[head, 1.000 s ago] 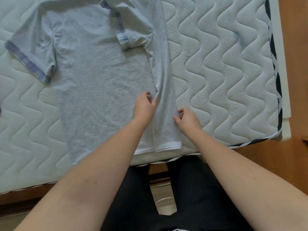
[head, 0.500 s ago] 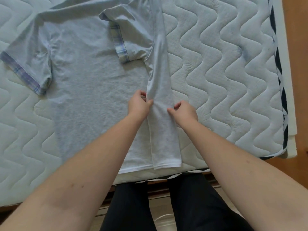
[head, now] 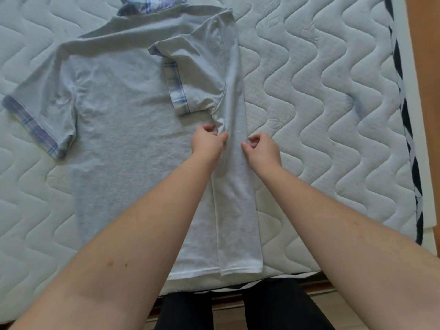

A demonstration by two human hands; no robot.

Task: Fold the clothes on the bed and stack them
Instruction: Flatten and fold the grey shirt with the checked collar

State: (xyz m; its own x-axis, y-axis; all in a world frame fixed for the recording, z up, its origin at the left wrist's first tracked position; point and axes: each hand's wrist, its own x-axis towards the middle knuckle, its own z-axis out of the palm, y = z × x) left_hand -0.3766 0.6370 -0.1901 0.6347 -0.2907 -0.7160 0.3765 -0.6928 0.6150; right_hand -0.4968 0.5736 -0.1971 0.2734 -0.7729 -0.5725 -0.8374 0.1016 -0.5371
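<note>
A grey short-sleeved shirt (head: 123, 129) with plaid cuffs and a plaid collar lies flat on the white quilted mattress (head: 321, 103). Its right side is folded inward as a long strip (head: 235, 198), with the right sleeve (head: 197, 75) lying over the body. My left hand (head: 206, 142) pinches the strip's left edge at mid-length. My right hand (head: 263, 151) pinches the strip's right edge at the same height. The left sleeve (head: 40, 115) lies spread out to the left.
The mattress's right edge (head: 404, 129) has a black and white trim, with wooden floor (head: 426, 67) beyond it. The near mattress edge (head: 273, 281) runs just above my dark-trousered legs (head: 273, 306).
Both hands have slid up along the folded strip toward the sleeve, keeping their pinch on its edges. The view has tilted up, showing the collar.
</note>
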